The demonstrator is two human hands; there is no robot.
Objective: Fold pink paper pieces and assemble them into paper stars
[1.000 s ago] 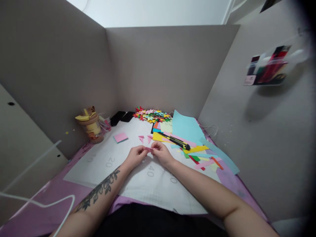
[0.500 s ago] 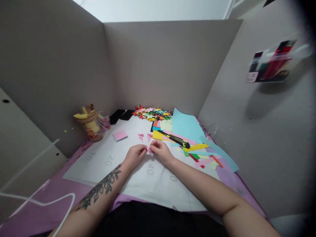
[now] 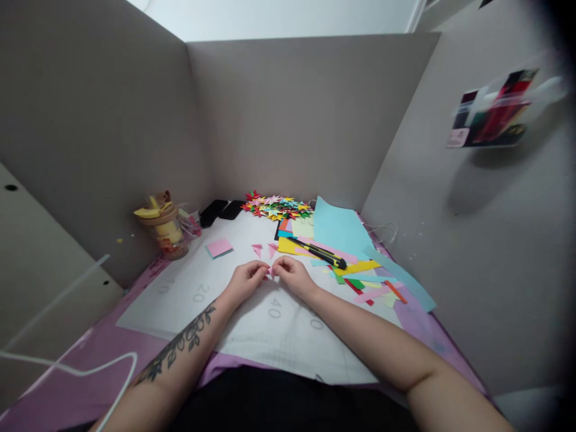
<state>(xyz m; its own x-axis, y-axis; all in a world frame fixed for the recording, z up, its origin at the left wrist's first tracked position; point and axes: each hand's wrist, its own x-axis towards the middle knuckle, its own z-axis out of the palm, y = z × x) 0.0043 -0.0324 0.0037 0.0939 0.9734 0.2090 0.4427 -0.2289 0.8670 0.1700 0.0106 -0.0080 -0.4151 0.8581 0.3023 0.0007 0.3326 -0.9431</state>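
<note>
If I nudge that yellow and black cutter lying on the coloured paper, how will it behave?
The cutter looks long, flat-sided and rigid, so it would probably slide rather than roll. It rests on loose paper sheets, which may shift with it. It looks light.

The left hand (image 3: 245, 281) and right hand (image 3: 293, 277) pinch a small pink paper piece (image 3: 270, 272) together (fingertips meeting) above the worktop (image 3: 252, 324).

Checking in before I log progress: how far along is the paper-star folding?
Done: a pile of folded stars sits at the back of the mat, and two folded pink pieces lie nearer. In hand: the left hand and right hand pinch a small pink piece between them. Left: loose coloured sheets and strips lie unfolded at the right.
</note>
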